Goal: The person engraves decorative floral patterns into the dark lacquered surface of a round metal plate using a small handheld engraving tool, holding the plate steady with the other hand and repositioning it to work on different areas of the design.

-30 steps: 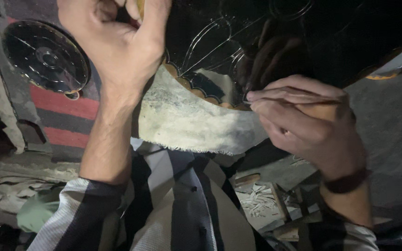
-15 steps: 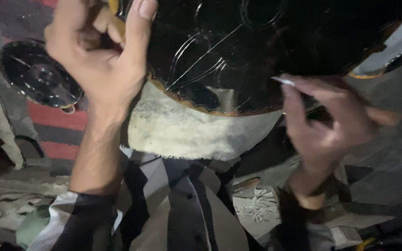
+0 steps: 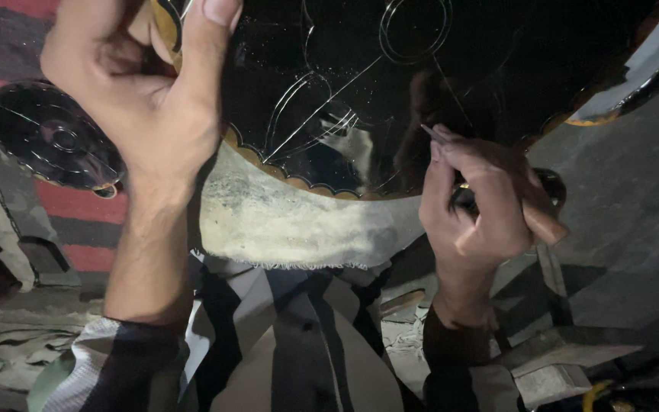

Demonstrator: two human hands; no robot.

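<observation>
The big black plate lies propped across the person's lap on a pale cloth, its scalloped gold rim towards them; thin scratched lines show on the glossy face. The left hand is closed on the rim, thumb over the top, fingers curled beneath; the right hand is closed round a wood-handled scriber, its tip at the plate's face near the lower edge. The plate looks stiff, smooth and slippery, its coating likely easy to mar; best held by the rim, as the left grip does, with the cloth keeping it from sliding. A smaller black disc lies off to the left, well apart.
</observation>
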